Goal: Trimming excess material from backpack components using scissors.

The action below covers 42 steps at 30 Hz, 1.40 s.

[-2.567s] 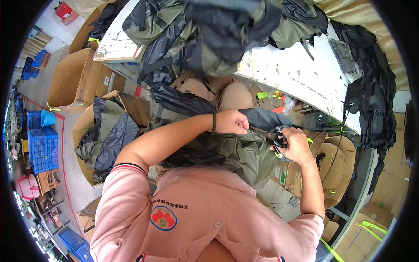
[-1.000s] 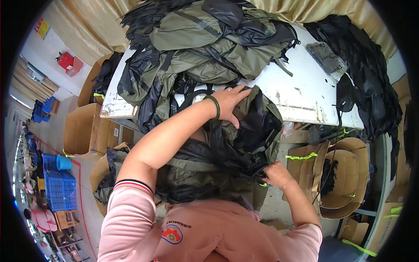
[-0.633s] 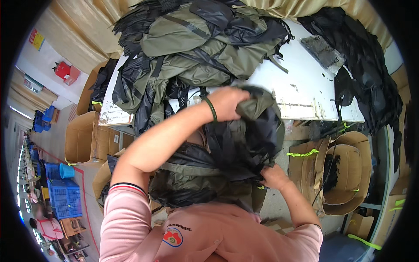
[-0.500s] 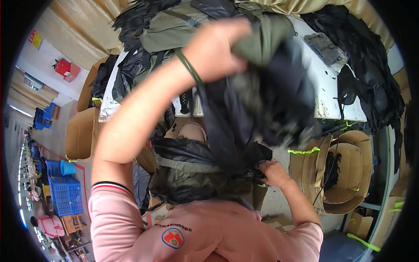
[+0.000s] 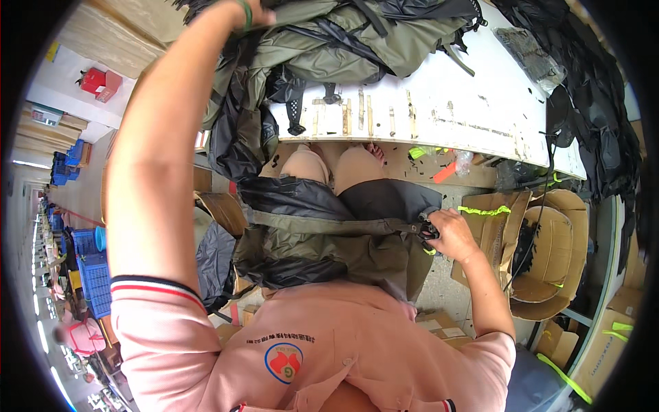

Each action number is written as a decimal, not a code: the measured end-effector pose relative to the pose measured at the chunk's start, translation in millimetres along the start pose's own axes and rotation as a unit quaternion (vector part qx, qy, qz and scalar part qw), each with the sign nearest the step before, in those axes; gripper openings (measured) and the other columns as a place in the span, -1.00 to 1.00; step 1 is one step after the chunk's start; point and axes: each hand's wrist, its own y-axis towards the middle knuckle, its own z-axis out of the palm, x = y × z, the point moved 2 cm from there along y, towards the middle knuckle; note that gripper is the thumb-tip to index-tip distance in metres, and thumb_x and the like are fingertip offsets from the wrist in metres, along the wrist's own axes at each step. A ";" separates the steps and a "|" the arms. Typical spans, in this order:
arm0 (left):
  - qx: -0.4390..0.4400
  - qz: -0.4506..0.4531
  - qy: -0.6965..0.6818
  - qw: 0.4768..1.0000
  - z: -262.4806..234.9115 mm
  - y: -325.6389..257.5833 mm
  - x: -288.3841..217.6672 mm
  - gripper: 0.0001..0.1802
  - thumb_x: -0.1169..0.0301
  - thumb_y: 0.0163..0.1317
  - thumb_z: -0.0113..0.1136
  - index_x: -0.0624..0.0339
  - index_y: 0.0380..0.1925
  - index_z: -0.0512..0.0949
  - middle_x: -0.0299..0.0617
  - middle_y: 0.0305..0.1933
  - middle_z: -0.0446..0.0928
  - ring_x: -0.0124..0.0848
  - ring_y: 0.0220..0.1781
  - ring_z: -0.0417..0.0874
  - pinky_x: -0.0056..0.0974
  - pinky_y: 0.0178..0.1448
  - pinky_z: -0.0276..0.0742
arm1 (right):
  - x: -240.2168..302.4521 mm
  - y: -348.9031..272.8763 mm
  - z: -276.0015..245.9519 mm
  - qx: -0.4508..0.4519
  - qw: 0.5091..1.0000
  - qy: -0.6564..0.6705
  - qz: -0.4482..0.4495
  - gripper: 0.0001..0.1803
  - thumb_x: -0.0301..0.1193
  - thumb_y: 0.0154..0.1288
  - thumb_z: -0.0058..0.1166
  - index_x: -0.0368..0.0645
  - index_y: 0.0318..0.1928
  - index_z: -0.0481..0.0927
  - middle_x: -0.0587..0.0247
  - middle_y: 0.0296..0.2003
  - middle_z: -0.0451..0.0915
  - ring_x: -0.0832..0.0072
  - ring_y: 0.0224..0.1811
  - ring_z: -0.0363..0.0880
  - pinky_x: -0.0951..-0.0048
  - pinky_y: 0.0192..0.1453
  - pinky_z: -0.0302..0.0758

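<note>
My left hand (image 5: pixel 259 15) is at the far left of the table, by a pile of olive and black fabric pieces (image 5: pixel 322 51). It is smeared by motion and partly cut off by the upper edge, so its fingers cannot be read. Across my lap lies an olive and black fabric bag-like piece (image 5: pixel 322 250), crossed by an olive band (image 5: pixel 329 223). At the band's right end, my right hand (image 5: pixel 451 233) is closed on a small black piece (image 5: pixel 425 229). The fingers partly hide that piece, and its exact kind is unclear.
A white table (image 5: pixel 439 96) with tape strips stands ahead. Black fabric (image 5: pixel 583 103) hangs over its right side, near a clear plastic packet (image 5: pixel 528 58). Cardboard boxes (image 5: pixel 549 254) stand at the right; blue crates (image 5: pixel 95 275) are far left.
My left arm has swung left and away from me; the olive and black fabric it carried now lies on the table side. My right hand has moved slightly right and away from me.
</note>
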 end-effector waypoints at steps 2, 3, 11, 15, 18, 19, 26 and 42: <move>0.003 -0.075 -0.052 0.996 35.2 -9.5 38.8 0.09 0.15 -0.32 0.58 0.30 0.24 0.22 0.17 0.19 0.37 -0.03 0.29 0.34 -0.20 0.35 0.28 | 1.6 6.3 0.9 -0.026 0.999 0.023 -0.010 -0.66 -0.42 -0.19 0.36 -0.19 -0.43 0.43 0.10 -0.44 0.50 0.10 -0.29 0.48 0.20 -0.12 0.37; 0.005 -0.075 -0.055 0.996 29.8 -9.9 36.2 0.09 0.15 -0.32 0.58 0.30 0.24 0.22 0.17 0.19 0.37 -0.03 0.29 0.34 -0.20 0.35 0.28 | 1.3 5.5 2.2 -0.054 0.997 0.050 -0.005 -0.65 -0.42 -0.18 0.39 -0.21 -0.45 0.42 0.08 -0.48 0.47 0.08 -0.34 0.44 0.20 -0.17 0.36; -0.174 0.073 -0.677 0.712 -34.0 -89.0 26.3 -0.12 0.39 -0.08 0.26 0.41 0.28 0.12 0.22 0.27 0.24 -0.02 0.40 0.17 -0.24 0.47 0.02 | 24.3 38.4 19.7 -0.061 0.959 0.264 0.082 -0.63 -0.45 -0.02 0.39 -0.24 -0.29 0.43 0.09 -0.42 0.54 0.19 -0.36 0.51 0.30 -0.23 0.46; -0.377 0.092 -0.242 0.889 -36.0 -172.3 -39.9 -0.43 0.48 0.02 0.11 0.34 0.12 0.34 0.10 0.18 0.37 -0.13 0.26 0.38 -0.14 0.37 0.23 | 40.1 57.1 21.7 0.048 0.929 0.356 0.093 -0.73 -0.63 0.09 0.23 -0.27 -0.24 0.43 0.25 -0.36 0.58 0.58 -0.24 0.54 0.49 -0.12 0.51; -0.317 0.133 -0.270 0.900 1.7 -219.6 -54.0 -0.59 0.45 -0.06 0.24 0.20 -0.11 0.53 -0.04 -0.06 0.55 -0.17 0.05 0.55 -0.17 0.15 0.42 | 40.4 55.6 27.6 0.074 0.894 0.423 0.128 -0.75 -0.74 0.10 0.11 -0.25 -0.22 0.43 0.37 -0.35 0.51 0.66 -0.25 0.52 0.57 -0.13 0.51; -0.247 0.147 -0.323 0.902 17.4 -242.2 -65.2 -0.60 0.42 0.00 0.21 0.18 -0.09 0.52 -0.04 -0.03 0.53 -0.15 0.09 0.50 -0.15 0.20 0.37 | 41.9 54.3 25.6 0.079 0.896 0.418 0.128 -0.75 -0.74 0.10 0.11 -0.25 -0.22 0.43 0.37 -0.35 0.51 0.66 -0.25 0.52 0.57 -0.13 0.51; 0.198 0.185 -0.593 0.758 100.4 -360.7 -142.4 -0.70 0.26 0.04 0.34 0.17 -0.29 0.56 -0.10 -0.25 0.56 -0.17 -0.17 0.57 -0.18 -0.07 0.46 | 68.1 50.3 3.7 0.058 0.886 0.442 0.129 -0.76 -0.64 0.11 0.20 -0.24 -0.23 0.44 0.38 -0.38 0.49 0.65 -0.28 0.51 0.53 -0.19 0.51; 0.346 0.073 -0.700 0.620 115.2 -370.0 -150.0 -0.85 0.46 0.11 0.31 0.28 -0.38 0.55 -0.33 -0.45 0.54 -0.63 -0.39 0.48 -0.43 -0.22 0.45 | 67.7 25.6 -57.5 0.111 0.982 -0.155 0.011 -0.51 -0.08 -0.22 0.41 -0.16 -0.43 0.48 0.17 -0.50 0.53 0.19 -0.33 0.51 0.20 -0.10 0.33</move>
